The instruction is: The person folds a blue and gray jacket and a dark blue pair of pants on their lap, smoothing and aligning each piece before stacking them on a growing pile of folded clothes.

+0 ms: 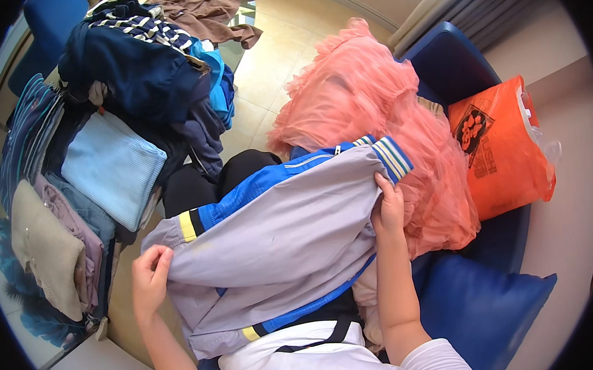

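A grey and blue zip jacket [278, 220] with yellow and black bands is spread sideways over my lap. My left hand [153, 274] pinches its grey cloth at the left edge, thumb against the fingers. At the other end, my right hand [389, 206] grips the fabric just below a striped ribbed band [392, 159] in blue, white and yellow. A short stretch of zip shows along the far blue edge. Part of the jacket's underside is hidden. Just beyond my right hand lies a heap of coral-pink ruffled tulle [359, 91].
Folded clothes, among them a light blue ribbed garment [113, 167] and a beige one [47, 250], fill the left side. Dark clothes [137, 72] pile up behind them. To the right are an orange bag [497, 150], a blue cushion [484, 309] and a blue chair back [449, 61].
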Demonstrator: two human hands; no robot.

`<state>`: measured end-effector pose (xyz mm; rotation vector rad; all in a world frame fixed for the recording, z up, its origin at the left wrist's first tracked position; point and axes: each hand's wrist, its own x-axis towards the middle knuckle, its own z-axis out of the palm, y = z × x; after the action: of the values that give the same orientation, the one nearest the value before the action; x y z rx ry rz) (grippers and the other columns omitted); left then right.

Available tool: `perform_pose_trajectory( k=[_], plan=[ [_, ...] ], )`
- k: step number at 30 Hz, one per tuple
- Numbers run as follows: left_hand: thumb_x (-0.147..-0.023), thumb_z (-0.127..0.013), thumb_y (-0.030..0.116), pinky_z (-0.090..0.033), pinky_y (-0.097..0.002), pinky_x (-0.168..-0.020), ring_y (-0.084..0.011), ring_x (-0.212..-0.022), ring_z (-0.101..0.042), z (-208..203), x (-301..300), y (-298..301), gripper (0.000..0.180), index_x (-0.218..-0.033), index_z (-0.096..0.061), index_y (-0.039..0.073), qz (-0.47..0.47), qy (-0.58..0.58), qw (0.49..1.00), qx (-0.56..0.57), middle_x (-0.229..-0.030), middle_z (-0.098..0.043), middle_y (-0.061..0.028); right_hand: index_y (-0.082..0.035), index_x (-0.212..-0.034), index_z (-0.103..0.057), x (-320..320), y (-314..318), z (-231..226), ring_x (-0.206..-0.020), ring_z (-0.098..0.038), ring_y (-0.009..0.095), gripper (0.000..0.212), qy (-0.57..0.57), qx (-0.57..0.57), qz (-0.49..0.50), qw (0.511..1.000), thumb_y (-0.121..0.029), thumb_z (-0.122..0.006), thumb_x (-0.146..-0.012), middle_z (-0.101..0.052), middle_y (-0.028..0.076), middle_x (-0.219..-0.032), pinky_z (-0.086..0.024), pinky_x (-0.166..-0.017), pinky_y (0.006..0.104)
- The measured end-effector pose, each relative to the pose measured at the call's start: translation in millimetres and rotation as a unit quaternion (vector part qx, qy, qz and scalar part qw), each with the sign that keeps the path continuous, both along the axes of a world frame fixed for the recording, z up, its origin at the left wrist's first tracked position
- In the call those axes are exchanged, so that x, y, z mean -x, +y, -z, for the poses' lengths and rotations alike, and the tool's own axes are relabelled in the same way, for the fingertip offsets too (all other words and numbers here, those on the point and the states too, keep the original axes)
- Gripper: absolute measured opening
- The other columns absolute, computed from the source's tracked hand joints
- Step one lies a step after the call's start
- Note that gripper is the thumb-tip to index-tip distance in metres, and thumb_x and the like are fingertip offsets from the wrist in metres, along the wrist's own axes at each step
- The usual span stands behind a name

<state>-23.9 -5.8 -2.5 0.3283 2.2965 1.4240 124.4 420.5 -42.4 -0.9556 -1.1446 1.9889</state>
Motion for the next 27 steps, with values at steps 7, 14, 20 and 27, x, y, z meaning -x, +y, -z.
perform_pose_trajectory(
  k=[7,14,20,27],
  plan=[
    [-0.087,-0.069,0.016,-0.04,-0.029,-0.061,-0.0129,-0.067,-0.052,7,1,-12,0.019,-0.084,-0.064,-0.002,0.056,-0.005,0.996,0.066,-0.07,-0.059,-0.0068,-0.003,-0.115,-0.065,7,15,15,-0.101,-0.063,0.015,0.024,0.004,-0.006,-0.034,0.999,-0.01,-0.066,-0.092,-0.068,0.004,-0.111,-0.048,-0.092,0.03],
    [-0.083,-0.069,0.009,-0.046,-0.0329,-0.073,-0.0221,-0.08,-0.059,7,-8,6,0.011,-0.088,-0.064,0.0,-0.051,0.176,0.979,0.084,-0.082,-0.06,-0.0087,0.001,-0.133,-0.046,6,1,-2,-0.113,-0.054,0.03,0.06,-0.314,-0.535,0.055,0.783,-0.016,-0.075,-0.084,-0.057,0.017,-0.121,-0.046,-0.093,0.0376],
    [-0.077,-0.07,0.002,-0.05,-0.0327,-0.068,-0.023,-0.077,-0.062,-9,-50,10,0.01,-0.082,-0.061,0.002,-0.125,0.206,0.966,0.092,-0.081,-0.058,-0.0082,-0.004,-0.107,-0.064,8,-105,-74,-0.117,-0.053,0.032,0.046,-0.114,-0.643,-0.321,0.686,-0.022,-0.081,-0.069,-0.058,0.015,-0.12,-0.04,-0.099,0.0482],
    [-0.084,-0.071,0.019,-0.051,-0.039,-0.068,-0.0315,-0.074,-0.065,-12,-90,22,0.02,-0.088,-0.071,0.0,0.107,0.043,0.988,0.101,-0.082,-0.069,-0.0147,-0.005,-0.107,-0.064,39,-192,-57,-0.113,-0.055,0.03,0.034,-0.056,-0.691,-0.453,0.56,-0.017,-0.068,-0.075,-0.059,0.014,-0.119,-0.038,-0.102,0.0509]
  ],
)
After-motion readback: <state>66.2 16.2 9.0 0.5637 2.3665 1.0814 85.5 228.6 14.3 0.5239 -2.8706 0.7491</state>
